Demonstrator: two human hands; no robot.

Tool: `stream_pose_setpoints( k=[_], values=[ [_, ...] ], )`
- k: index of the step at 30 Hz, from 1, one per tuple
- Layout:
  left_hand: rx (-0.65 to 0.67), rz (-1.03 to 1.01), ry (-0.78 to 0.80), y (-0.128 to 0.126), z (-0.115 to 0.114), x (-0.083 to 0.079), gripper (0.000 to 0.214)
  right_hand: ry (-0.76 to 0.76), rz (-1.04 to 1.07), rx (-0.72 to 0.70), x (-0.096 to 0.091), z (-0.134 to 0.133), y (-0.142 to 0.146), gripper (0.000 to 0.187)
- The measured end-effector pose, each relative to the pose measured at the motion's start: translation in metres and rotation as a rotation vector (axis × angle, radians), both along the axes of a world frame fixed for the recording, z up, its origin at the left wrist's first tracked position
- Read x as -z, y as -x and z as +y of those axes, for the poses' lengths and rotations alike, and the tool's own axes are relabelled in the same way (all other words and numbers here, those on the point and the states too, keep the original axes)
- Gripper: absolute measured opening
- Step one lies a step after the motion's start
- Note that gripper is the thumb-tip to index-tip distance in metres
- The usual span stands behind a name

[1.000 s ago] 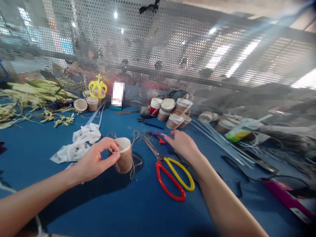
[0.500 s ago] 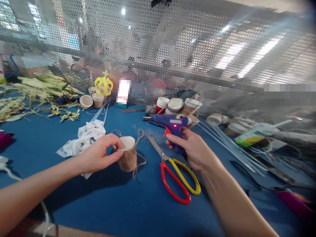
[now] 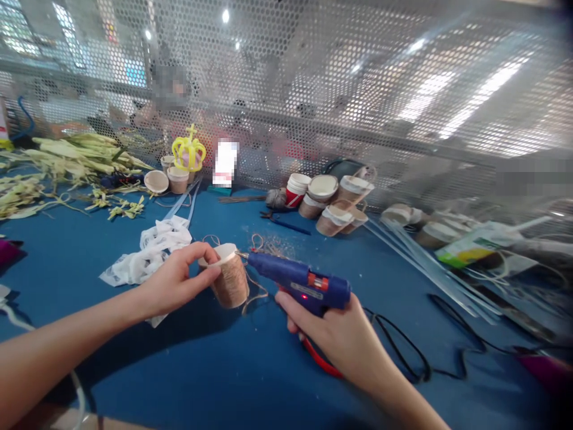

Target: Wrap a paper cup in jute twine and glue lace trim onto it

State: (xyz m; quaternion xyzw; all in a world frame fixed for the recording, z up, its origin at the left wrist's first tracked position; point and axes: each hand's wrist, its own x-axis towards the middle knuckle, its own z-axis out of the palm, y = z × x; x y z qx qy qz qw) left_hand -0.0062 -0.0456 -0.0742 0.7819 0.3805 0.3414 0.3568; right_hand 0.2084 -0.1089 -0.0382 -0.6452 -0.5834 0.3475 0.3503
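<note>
My left hand (image 3: 172, 282) pinches the rim of a twine-wrapped paper cup (image 3: 230, 279) that stands tilted on the blue table (image 3: 215, 376). Loose twine (image 3: 257, 292) trails off the cup. My right hand (image 3: 340, 337) grips a blue hot glue gun (image 3: 298, 282), its red light on. The gun's metal nozzle (image 3: 242, 255) touches the cup's upper edge. Red scissors (image 3: 320, 361) lie under my right hand, mostly hidden.
A black cord (image 3: 403, 352) runs right from the gun. Crumpled white plastic (image 3: 154, 248) lies to the left. Several cups (image 3: 331, 200) cluster at the back by the perforated metal screen (image 3: 313, 89). A yellow crown (image 3: 188, 152) and dried leaves (image 3: 67, 161) sit far left; glue sticks (image 3: 425, 263) right.
My right hand picked the glue gun up off the table, swung it round and brought its nozzle to the cup's rim. The left hand kept hold of the cup.
</note>
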Motion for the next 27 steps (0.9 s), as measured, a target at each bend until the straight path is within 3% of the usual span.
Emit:
stream_pose_setpoints(
  k=[5,10,22,27],
  values=[
    [-0.001,-0.048,0.030,0.000,0.000,0.001,0.017,0.009,-0.022,-0.022,0.005,-0.002,0.000,0.027],
    [0.000,-0.027,0.004,-0.001,0.000,0.001,0.016,-0.112,-0.078,-0.134,0.004,-0.002,0.002,0.018],
    [0.039,-0.090,0.036,-0.002,-0.003,0.000,0.011,-0.280,-0.253,-0.128,0.013,-0.005,0.005,0.016],
    [0.036,-0.098,0.049,-0.002,-0.002,0.001,0.011,-0.290,-0.287,-0.117,0.000,-0.004,0.007,0.015]
  ],
)
